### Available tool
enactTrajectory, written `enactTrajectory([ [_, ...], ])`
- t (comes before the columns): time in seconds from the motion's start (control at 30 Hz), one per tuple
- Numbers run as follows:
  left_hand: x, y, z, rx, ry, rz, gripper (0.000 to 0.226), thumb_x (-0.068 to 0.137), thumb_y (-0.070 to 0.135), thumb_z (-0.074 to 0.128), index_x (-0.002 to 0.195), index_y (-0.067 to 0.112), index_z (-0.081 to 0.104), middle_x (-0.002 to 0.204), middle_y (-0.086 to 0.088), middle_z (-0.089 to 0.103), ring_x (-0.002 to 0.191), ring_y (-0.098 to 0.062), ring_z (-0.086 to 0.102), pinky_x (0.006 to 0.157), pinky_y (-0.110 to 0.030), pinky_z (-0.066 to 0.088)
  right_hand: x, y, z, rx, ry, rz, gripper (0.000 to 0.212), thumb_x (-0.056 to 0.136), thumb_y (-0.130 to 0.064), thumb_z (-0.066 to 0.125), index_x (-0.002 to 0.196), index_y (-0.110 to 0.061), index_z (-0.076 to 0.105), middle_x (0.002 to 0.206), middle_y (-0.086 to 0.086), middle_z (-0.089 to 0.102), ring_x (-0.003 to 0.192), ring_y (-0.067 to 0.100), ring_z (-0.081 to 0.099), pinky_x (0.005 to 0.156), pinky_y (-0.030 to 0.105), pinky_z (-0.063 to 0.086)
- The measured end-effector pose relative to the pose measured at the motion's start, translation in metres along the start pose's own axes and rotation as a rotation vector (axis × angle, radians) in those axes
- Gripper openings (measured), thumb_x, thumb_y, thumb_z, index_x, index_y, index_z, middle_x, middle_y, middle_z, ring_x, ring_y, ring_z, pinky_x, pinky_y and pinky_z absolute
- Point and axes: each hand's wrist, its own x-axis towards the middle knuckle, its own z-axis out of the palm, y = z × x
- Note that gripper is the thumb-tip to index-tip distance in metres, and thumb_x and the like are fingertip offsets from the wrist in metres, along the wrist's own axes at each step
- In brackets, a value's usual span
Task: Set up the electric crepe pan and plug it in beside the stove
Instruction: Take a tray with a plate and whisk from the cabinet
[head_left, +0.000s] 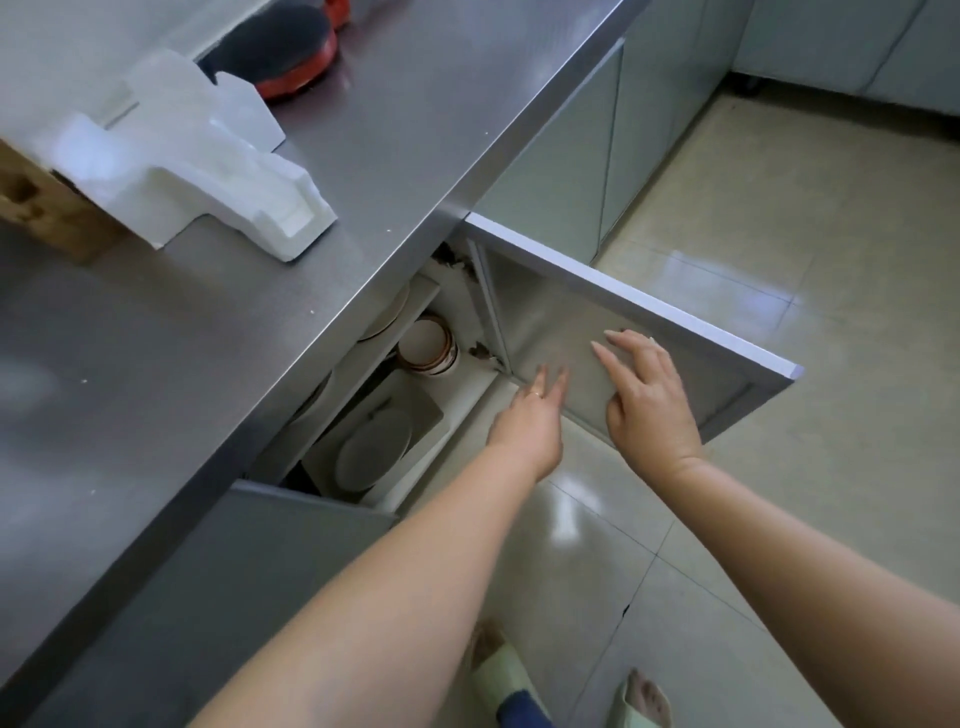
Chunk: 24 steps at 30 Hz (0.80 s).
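Observation:
The electric crepe pan (283, 49), red with a dark round top, lies on the steel counter (270, 291) at the far end. Below the counter a cabinet door (644, 312) stands open to the right. My right hand (644, 395) lies flat with spread fingers on the door's inner face. My left hand (530, 421) reaches toward the cabinet opening near the door's hinge side, fingers apart and holding nothing. Inside the cabinet sit plates (371, 449) and a stack of bowls (428, 345).
White foam packing (208, 166) and a cardboard box (36, 208) rest on the counter at the left. A second cabinet door (291, 514) is ajar just left of my arm. Tiled floor (779, 234) stretches right; my slippered feet show at the bottom.

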Motion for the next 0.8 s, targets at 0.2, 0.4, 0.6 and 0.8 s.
enactTrajectory([
  [0.2, -0.004, -0.112, 0.032, -0.183, -0.168, -0.337, 0.074, 0.096, 0.02, 0.049, 0.157, 0.02, 0.007, 0.153, -0.011, 0.038, 0.133, -0.032, 0.046, 0.107, -0.039, 0.043, -0.002, -0.049, 0.09, 0.19, -0.295, 0.068, 0.051, 0.076, 0.01, 0.053, 0.119, -0.012, 0.068, 0.123, 0.01, 0.059, 0.122, 0.03, 0.049, 0.102, 0.03, 0.037],
  [0.4, 0.004, -0.217, 0.094, -0.566, -0.118, -0.639, 0.061, 0.099, 0.048, 0.039, 0.148, 0.012, 0.034, 0.148, -0.012, 0.046, 0.134, -0.031, 0.046, 0.111, -0.036, 0.039, -0.007, -0.065, 0.194, 0.278, -0.506, 0.16, 0.046, 0.088, 0.001, 0.048, 0.127, -0.019, 0.062, 0.124, 0.004, 0.056, 0.121, 0.022, 0.049, 0.093, 0.017, 0.03],
  [0.6, 0.063, -0.316, 0.178, -1.406, 0.167, -1.033, 0.042, 0.101, 0.047, 0.037, 0.118, 0.01, 0.044, 0.097, -0.016, 0.059, 0.064, -0.022, 0.049, 0.074, -0.037, 0.048, -0.007, -0.066, 0.349, 0.387, -0.675, 0.307, 0.042, 0.092, -0.012, 0.052, 0.134, -0.016, 0.055, 0.129, 0.009, 0.057, 0.115, 0.022, 0.057, 0.089, 0.019, 0.037],
  [0.8, 0.103, -0.367, 0.227, -2.105, 0.332, -1.193, 0.068, 0.1, 0.054, 0.03, 0.15, 0.008, 0.028, 0.142, -0.02, 0.041, 0.13, -0.031, 0.043, 0.116, -0.043, 0.025, 0.007, -0.075, 0.488, 0.6, -0.725, 0.716, 0.059, 0.092, -0.047, 0.053, 0.126, 0.001, 0.048, 0.121, 0.02, 0.064, 0.108, 0.035, 0.064, 0.094, 0.038, 0.05],
])
